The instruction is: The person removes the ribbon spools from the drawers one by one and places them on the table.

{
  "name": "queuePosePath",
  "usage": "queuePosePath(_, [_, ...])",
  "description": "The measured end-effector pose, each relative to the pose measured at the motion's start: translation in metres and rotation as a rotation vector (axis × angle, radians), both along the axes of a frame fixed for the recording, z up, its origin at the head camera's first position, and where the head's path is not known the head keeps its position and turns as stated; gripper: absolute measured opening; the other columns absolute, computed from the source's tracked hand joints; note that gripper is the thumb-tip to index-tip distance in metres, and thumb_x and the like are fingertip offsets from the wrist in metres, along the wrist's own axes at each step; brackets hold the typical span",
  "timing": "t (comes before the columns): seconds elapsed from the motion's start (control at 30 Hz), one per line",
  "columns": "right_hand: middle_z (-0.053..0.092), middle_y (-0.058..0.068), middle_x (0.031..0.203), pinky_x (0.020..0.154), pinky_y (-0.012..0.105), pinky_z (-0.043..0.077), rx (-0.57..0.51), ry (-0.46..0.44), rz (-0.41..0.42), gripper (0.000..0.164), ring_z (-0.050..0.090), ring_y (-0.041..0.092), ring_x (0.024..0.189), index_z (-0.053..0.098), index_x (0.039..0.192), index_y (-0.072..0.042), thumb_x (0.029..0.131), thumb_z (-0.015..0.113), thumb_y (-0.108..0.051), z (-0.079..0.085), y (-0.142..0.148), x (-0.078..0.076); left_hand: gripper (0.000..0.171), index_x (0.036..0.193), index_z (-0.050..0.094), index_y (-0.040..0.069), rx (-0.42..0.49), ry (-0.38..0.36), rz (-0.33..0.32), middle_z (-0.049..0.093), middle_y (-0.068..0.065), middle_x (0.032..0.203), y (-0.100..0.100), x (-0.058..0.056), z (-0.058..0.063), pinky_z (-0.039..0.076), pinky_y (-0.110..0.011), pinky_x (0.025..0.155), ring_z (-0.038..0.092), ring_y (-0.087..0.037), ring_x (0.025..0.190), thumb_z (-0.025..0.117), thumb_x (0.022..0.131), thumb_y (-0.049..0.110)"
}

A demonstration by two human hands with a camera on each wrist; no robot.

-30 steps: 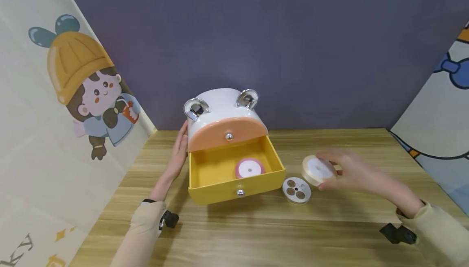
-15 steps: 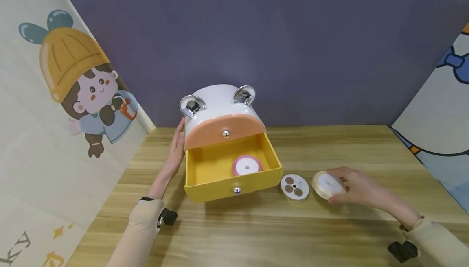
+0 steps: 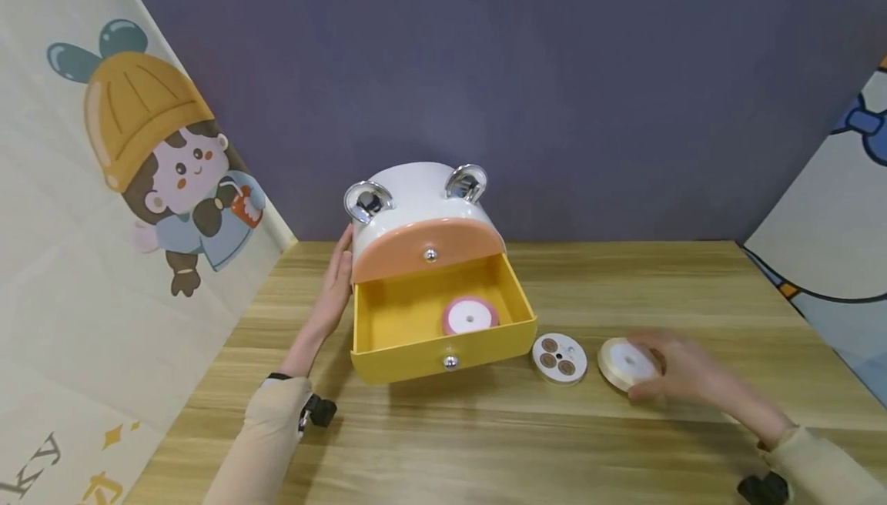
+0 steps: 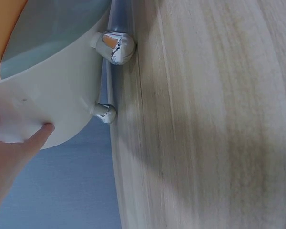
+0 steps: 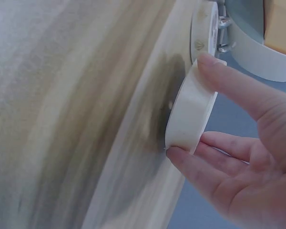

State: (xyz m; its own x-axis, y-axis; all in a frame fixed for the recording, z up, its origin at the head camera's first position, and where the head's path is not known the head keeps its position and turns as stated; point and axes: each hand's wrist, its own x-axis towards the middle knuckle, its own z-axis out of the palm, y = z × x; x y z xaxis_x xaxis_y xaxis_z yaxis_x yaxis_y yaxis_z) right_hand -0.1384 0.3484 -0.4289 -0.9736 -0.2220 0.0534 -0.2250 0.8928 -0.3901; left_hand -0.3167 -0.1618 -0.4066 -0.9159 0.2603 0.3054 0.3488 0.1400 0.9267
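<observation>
A cream ribbon spool with a white face is pinched across its rim by the thumb and fingers of my right hand. In the right wrist view the ribbon spool is tilted close over the table, its shadow beside it. Left of it lies a spool with brown round marks on its white face. My left hand rests with extended fingers on the side of a white drawer box. Its yellow lower drawer is pulled out and holds a pink ribbon spool.
The box has silver ears and a peach upper drawer, which is closed. It stands near the back of the wooden table, before a dark blue-grey wall. Cartoon-printed panels border both sides.
My right hand has carried the cream ribbon spool rightward and down toward the table, away from the brown-marked spool. My left hand stays on the box's side.
</observation>
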Motion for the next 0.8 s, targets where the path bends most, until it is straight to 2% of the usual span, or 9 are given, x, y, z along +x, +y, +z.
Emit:
queuePosePath(0.17, [0.061,0.033,0.125,0.089,0.062,0.052,-0.029,-0.006,-0.002,0.086,0.058,0.053,0.112,0.062,0.124,0.009,0.058,0.094,-0.037,-0.006,-0.001,0.002,0.052,0.161,0.012,0.023,0.000,-0.024,0.001,0.007,0.003,0.169,0.003,0.010,0.011,0.023,-0.055,0.123,0.013,-0.024,0.155,0.023,0.110,0.027])
queuePosePath(0.3, [0.061,0.032,0.125,0.087,0.059,0.053,-0.025,-0.010,-0.013,0.088,0.059,0.051,0.111,0.060,0.125,0.009,0.058,0.094,-0.036,-0.008,-0.004,0.004,0.053,0.161,0.011,0.017,0.010,-0.044,-0.012,0.007,-0.002,0.169,0.006,0.019,0.023,0.028,-0.056,0.120,0.017,-0.027,0.153,0.024,0.110,0.024])
queuePosePath(0.43, [0.062,0.031,0.124,0.084,0.057,0.054,-0.007,0.013,-0.019,0.087,0.061,0.049,0.109,0.060,0.125,0.009,0.057,0.094,-0.034,-0.012,-0.007,0.006,0.053,0.161,0.011,0.014,0.018,-0.039,-0.018,0.008,-0.004,0.169,0.007,0.019,0.025,0.028,-0.053,0.121,0.018,-0.027,0.153,0.024,0.110,0.022])
queuePosePath(0.57, [0.061,0.033,0.124,0.087,0.062,0.052,0.009,0.036,-0.018,0.087,0.059,0.051,0.110,0.059,0.125,0.010,0.057,0.094,-0.031,-0.014,-0.008,0.007,0.052,0.161,0.011,0.017,0.016,-0.027,-0.016,0.008,-0.002,0.169,0.004,0.013,0.018,0.026,-0.055,0.121,0.016,-0.026,0.153,0.023,0.110,0.022])
queuePosePath(0.7, [0.059,0.035,0.125,0.090,0.066,0.050,0.024,0.044,-0.022,0.088,0.057,0.054,0.112,0.058,0.126,0.011,0.058,0.094,-0.031,-0.016,-0.011,0.009,0.052,0.161,0.013,0.025,0.019,-0.023,-0.006,0.009,0.005,0.169,0.000,0.003,0.004,0.031,-0.054,0.119,0.020,-0.024,0.152,0.024,0.110,0.028])
queuePosePath(0.8, [0.059,0.035,0.126,0.089,0.065,0.051,0.033,0.068,-0.013,0.091,0.058,0.054,0.111,0.056,0.127,0.011,0.056,0.094,-0.034,-0.014,-0.011,0.010,0.052,0.160,0.014,0.030,0.018,-0.019,-0.005,0.010,0.008,0.169,-0.001,0.001,0.000,0.034,-0.056,0.116,0.023,-0.025,0.151,0.025,0.110,0.034])
